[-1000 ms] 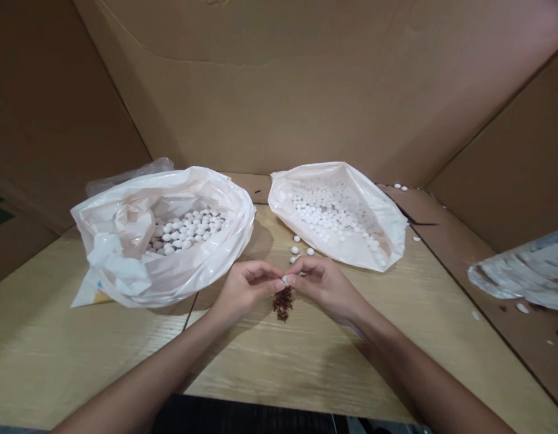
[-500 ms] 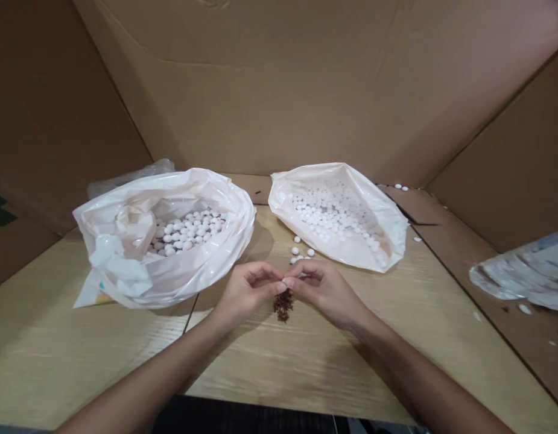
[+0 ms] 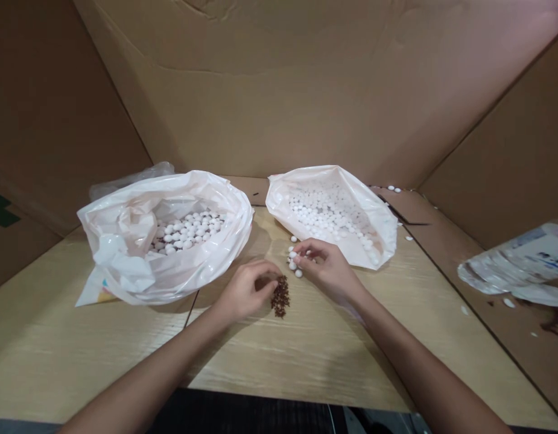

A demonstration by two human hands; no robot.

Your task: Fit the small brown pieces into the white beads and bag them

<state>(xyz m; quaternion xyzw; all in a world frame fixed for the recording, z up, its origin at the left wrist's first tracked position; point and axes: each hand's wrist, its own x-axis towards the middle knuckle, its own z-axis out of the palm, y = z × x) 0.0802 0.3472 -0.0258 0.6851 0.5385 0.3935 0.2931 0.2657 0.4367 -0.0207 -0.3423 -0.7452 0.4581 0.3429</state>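
Observation:
My left hand (image 3: 247, 289) rests on the wooden table (image 3: 306, 355) with its fingers curled, fingertips beside a small pile of brown bits (image 3: 280, 296). What it holds, if anything, is hidden. My right hand (image 3: 326, 267) reaches forward with fingertips pinched at a few loose white beads (image 3: 294, 262) lying in front of the right plastic bag (image 3: 333, 214). That bag lies open and holds many white beads. A larger open plastic bag (image 3: 165, 235) of white beads stands to the left.
Cardboard walls (image 3: 279, 90) enclose the table on the back and both sides. A crumpled printed plastic wrapper (image 3: 518, 262) lies at the right. A few stray white beads (image 3: 507, 302) are scattered on the brown surface at the right.
My hands, pinched together on a small white piece above the brown pile, have parted. The right hand moved forward to the loose beads; the left dropped beside the pile.

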